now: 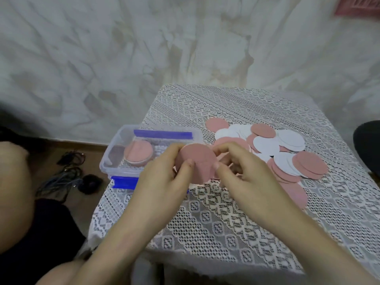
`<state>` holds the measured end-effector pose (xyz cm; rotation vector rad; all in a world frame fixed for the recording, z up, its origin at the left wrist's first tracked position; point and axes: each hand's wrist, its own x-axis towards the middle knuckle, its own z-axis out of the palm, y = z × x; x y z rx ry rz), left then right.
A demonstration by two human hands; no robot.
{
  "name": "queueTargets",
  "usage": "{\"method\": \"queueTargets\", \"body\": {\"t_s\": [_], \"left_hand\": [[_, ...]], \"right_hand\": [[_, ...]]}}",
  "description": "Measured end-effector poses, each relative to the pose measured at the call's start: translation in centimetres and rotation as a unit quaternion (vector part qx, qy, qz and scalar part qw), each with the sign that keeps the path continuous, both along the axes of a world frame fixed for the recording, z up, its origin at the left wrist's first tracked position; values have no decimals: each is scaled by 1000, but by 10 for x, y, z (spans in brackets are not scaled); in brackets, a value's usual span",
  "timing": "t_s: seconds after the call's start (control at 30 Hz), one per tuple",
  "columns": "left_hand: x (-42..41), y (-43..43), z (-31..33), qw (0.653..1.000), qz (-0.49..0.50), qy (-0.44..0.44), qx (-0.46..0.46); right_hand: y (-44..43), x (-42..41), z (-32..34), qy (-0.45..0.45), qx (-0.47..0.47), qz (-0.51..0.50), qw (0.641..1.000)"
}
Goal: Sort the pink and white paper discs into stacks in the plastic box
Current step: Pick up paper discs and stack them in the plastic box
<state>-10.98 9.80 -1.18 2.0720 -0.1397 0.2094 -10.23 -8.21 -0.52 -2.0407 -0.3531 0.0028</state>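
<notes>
Both hands, left hand (164, 182) and right hand (246, 182), are pinching pink discs (195, 161) at frame centre; loose grip risks spilling them short of the plastic box (115, 149).

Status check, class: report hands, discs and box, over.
Left hand and right hand both gripping pink discs. Pink stack in plastic box. Mixed pile unsorted. Nothing blocking.

No text can be read; the red sign (357, 6) at the upper right is too blurred.
</notes>
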Motion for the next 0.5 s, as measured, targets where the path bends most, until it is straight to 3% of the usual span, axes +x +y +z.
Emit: {"method": "queueTargets", "body": {"t_s": [0.37,0.5], "left_hand": [[14,77,-2,994,110,2,-10],[16,107,0,982,181,-19,44]], "right_hand": [[74,48,1,49,-11,37,998],[90,64,1,58,-17,38,997]]}}
